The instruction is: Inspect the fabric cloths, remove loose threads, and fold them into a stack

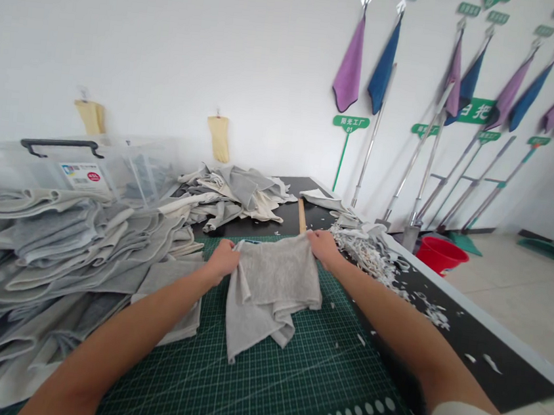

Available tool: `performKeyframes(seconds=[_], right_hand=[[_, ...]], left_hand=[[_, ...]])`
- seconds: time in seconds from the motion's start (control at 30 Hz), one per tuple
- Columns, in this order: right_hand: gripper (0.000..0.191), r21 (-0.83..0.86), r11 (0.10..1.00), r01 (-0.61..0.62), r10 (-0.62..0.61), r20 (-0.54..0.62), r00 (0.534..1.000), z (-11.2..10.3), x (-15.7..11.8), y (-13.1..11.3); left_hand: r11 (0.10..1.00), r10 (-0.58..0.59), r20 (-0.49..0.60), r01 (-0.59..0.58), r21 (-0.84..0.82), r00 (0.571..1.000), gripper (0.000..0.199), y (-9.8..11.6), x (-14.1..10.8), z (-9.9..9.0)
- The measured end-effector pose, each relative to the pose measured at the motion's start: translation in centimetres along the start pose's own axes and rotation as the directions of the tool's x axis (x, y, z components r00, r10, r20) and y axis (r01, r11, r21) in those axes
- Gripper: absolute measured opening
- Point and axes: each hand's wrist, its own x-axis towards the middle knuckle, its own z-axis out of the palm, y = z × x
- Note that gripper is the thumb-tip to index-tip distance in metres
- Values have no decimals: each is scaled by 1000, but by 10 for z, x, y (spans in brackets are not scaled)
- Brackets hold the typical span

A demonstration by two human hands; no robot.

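Note:
A piece of light grey fabric hangs between my hands, its top edge drawn out and its lower part folded and drooping. My left hand is closed on its upper left corner. At the upper right corner, my right hand pinches the same piece. Below lies a green gridded cutting mat, and the fabric's lower corner hangs over it; whether it touches the mat I cannot tell. Just beyond the fabric, a wooden ruler or stick points away from me.
Layered grey fabric pieces are heaped at the left, before a clear plastic box. Another fabric pile sits at the back. Small scraps spread along the right side of the black tabletop. A red bucket stands beyond it.

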Motion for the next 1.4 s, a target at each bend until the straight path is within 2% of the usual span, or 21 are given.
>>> performKeyframes(seconds=[0.07,0.17,0.27,0.37,0.43,0.47,0.5,0.57,0.6,0.63,0.67,0.77,0.83,0.9,0.97,1.13,1.3,1.4], right_hand=[[28,-68,997,-36,37,17,999,11,-2,23],[26,-155,986,-68,74,32,997,16,0,44],[22,-219,974,-55,65,37,997,14,3,50],[36,-255,967,19,-15,17,1000,8,-1,42],[43,-272,951,148,-147,25,989,3,-10,30],[40,-283,926,250,-245,54,968,1,-17,23],[35,-293,878,377,-363,105,926,-1,-24,15],[31,-278,736,618,-561,262,786,-4,-41,-1],[31,-252,668,700,-614,345,710,-5,-50,-9],[33,-219,611,761,-639,431,637,-4,-59,-17],[35,-189,562,805,-647,506,571,-3,-68,-24],[45,-129,465,876,-605,676,421,7,-90,-38],[51,-98,428,899,-558,753,348,16,-99,-40],[54,-89,415,906,-522,792,317,25,-105,-40],[54,-106,417,903,-507,797,328,33,-109,-38],[33,-218,449,866,-476,762,439,47,-115,-38],[21,-307,485,819,-440,724,532,49,-115,-38],[23,-342,609,716,-444,601,665,47,-111,-38]], left_hand=[[996,-34,-5,34,78,999,24,-15,3,3],[984,-53,28,47,174,998,37,-23,4,3],[969,-15,100,-10,247,995,47,-15,2,1],[947,67,179,-119,297,982,46,4,-6,-6],[902,150,304,-256,348,941,41,22,-15,-14],[835,197,437,-384,394,878,36,32,-20,-18],[754,214,581,-511,412,785,30,41,-27,-23],[636,130,799,-668,387,587,24,55,-40,-32],[596,63,850,-703,388,523,26,60,-47,-35],[559,-1,875,-725,402,485,30,63,-53,-38],[526,-55,887,-741,416,459,38,65,-59,-40],[437,-160,895,-784,442,415,65,63,-72,-44],[368,-207,887,-808,461,412,81,59,-77,-45],[294,-219,875,-826,482,432,87,57,-81,-46],[252,-195,877,-842,477,438,81,56,-84,-45],[198,-75,894,-872,448,442,25,52,-86,-37],[141,21,911,-903,406,413,23,42,-81,-30],[133,103,911,-913,385,399,23,40,-76,-29]])
